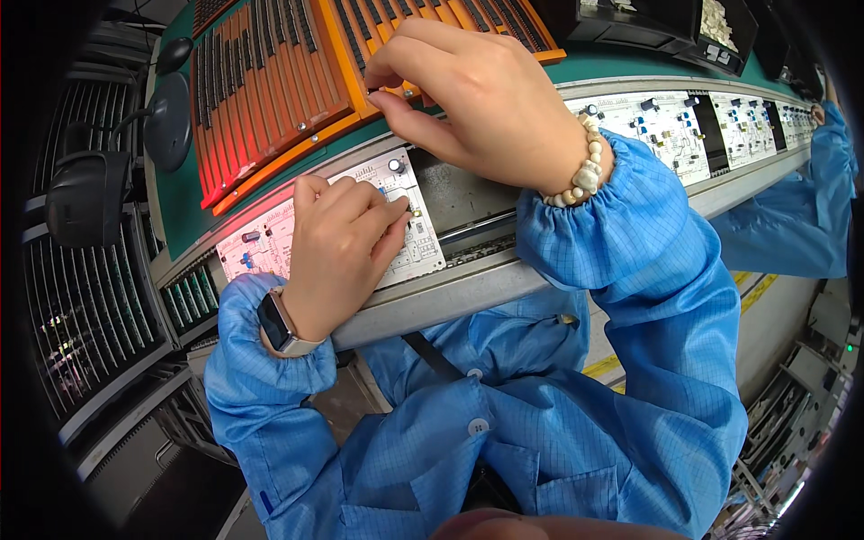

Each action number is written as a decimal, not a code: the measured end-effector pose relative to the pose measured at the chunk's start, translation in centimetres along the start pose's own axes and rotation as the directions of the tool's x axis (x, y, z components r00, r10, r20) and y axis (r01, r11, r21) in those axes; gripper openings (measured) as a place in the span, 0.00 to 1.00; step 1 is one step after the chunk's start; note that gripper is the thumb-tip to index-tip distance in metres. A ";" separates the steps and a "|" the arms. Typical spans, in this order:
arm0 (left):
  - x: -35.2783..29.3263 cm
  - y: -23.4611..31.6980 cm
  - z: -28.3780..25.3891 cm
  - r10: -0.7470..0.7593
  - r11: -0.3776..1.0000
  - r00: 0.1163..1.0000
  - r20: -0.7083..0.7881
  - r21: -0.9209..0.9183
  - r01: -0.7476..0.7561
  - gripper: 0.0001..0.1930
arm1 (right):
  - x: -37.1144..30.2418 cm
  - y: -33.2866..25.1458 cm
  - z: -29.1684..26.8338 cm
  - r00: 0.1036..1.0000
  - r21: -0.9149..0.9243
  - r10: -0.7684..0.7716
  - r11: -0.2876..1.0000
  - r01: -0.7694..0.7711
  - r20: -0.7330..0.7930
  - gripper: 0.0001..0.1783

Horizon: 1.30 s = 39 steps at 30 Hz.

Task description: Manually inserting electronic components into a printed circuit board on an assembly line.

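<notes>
A white circuit board [421, 252] with small parts on it lies on the metal conveyor rail in front of me. My left hand [337, 243] rests over it, thumb and fingertips pinched together close to the board's surface. What they grip, if anything, is too small to make out. Above the near edge of an orange slotted rack [261, 90], my right hand [472, 99] is closed in a pinch. A tiny dark component [372, 91] shows between its thumb and forefinger. Rows of black parts fill the rack's slots, and the right hand hides some of them.
More white boards [670, 135] sit along the conveyor [504, 261] to the right, where another person's blue sleeve [801, 216] shows. Black bins [720, 36] hold pale parts at the back right. A dark round-based device [168, 121] and a wire rack [85, 297] of boards stand left.
</notes>
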<state>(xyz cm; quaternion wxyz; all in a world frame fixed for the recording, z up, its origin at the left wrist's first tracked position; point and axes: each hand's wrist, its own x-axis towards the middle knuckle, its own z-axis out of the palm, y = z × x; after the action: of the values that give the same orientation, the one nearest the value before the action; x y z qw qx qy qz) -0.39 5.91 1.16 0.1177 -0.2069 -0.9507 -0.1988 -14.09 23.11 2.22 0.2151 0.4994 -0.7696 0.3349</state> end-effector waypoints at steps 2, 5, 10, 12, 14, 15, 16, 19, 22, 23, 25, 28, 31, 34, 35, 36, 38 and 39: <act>0.0 0.2 -0.1 0.000 1.000 1.000 -0.003 0.006 0.000 0.08 | 0.0 -0.1 0.0 1.000 -0.014 -0.004 1.000 0.004 -0.006 0.08; 0.2 0.7 -0.3 0.001 0.999 1.000 0.000 0.053 -0.001 0.08 | 0.1 -0.1 0.2 0.999 0.013 -0.018 1.000 0.018 -0.034 0.08; 0.6 1.6 -0.5 -0.007 0.981 0.999 0.045 0.192 -0.001 0.05 | 0.0 -0.1 0.4 0.999 0.015 -0.007 1.000 0.008 -0.051 0.08; 0.7 1.7 -0.7 -0.009 0.976 0.998 0.061 0.217 -0.005 0.06 | 0.1 -0.1 0.3 0.999 0.011 -0.009 1.000 0.010 -0.045 0.08; 0.6 1.7 -0.7 -0.008 0.971 0.997 0.077 0.240 -0.011 0.07 | 0.1 -0.1 0.4 0.999 0.009 0.000 1.000 0.001 -0.054 0.08; 0.5 1.6 -0.7 0.032 0.959 0.993 0.110 0.276 -0.061 0.08 | 0.1 -0.1 0.4 0.999 0.007 0.001 1.000 0.000 -0.055 0.08; 0.4 1.6 -0.6 0.070 0.944 0.987 0.144 0.310 -0.112 0.09 | 0.1 0.0 0.4 0.999 0.017 -0.002 1.000 0.002 -0.050 0.08; -0.2 2.0 -0.5 0.086 0.932 0.966 0.244 0.322 -0.165 0.14 | 0.1 -0.2 0.3 0.998 0.021 0.003 1.000 -0.002 -0.059 0.08; -0.8 2.7 -0.1 0.142 0.901 0.954 0.265 0.364 -0.236 0.19 | 0.2 -0.3 0.2 0.997 0.025 0.017 1.000 -0.015 -0.070 0.08; -0.9 2.6 0.1 0.136 0.902 0.955 0.263 0.365 -0.229 0.19 | 0.2 -0.2 0.2 0.998 0.033 0.026 0.999 -0.023 -0.065 0.08; -1.2 2.6 0.2 0.185 0.837 0.929 0.320 0.444 -0.320 0.23 | 0.1 0.0 -0.1 1.000 0.022 0.020 1.000 -0.019 -0.021 0.07; 0.5 0.2 -2.0 0.183 0.920 0.940 0.288 0.286 -0.267 0.15 | -0.3 0.2 -0.4 0.998 -0.009 0.024 1.000 -0.023 0.056 0.08; 2.8 -3.1 -4.3 0.037 0.983 0.999 -0.010 0.179 -0.035 0.05 | -0.4 -0.2 -0.4 0.995 -0.021 0.026 0.999 -0.024 0.095 0.07; 5.4 -7.4 -4.1 -0.054 0.980 0.981 -0.188 0.177 0.088 0.08 | -0.2 -0.4 -0.1 0.991 -0.010 0.022 1.000 -0.021 0.131 0.07; 5.7 -8.6 -3.7 -0.052 0.970 0.979 -0.198 0.224 0.097 0.10 | -0.2 -0.7 0.0 0.990 -0.008 0.013 1.000 -0.012 0.143 0.07; 5.8 -9.4 -3.4 -0.051 0.957 0.977 -0.207 0.269 0.107 0.13 | -0.2 -0.9 0.1 0.988 -0.005 0.004 1.000 -0.003 0.156 0.07; 6.0 -10.1 -2.5 -0.018 0.936 0.982 -0.186 0.341 0.082 0.14 | -0.3 -0.9 0.1 0.985 0.014 -0.008 1.000 0.006 0.173 0.07; 6.0 -10.2 -2.4 0.013 0.911 0.987 -0.159 0.410 0.054 0.15 | -0.3 -0.9 0.1 0.982 0.035 -0.018 0.999 0.011 0.190 0.07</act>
<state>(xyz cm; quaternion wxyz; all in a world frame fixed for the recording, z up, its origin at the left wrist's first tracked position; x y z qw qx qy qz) -9.86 -1.55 1.75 0.2318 -0.1508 -0.9610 -0.0107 -13.11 22.94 2.18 0.1347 0.5382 -0.7772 0.2970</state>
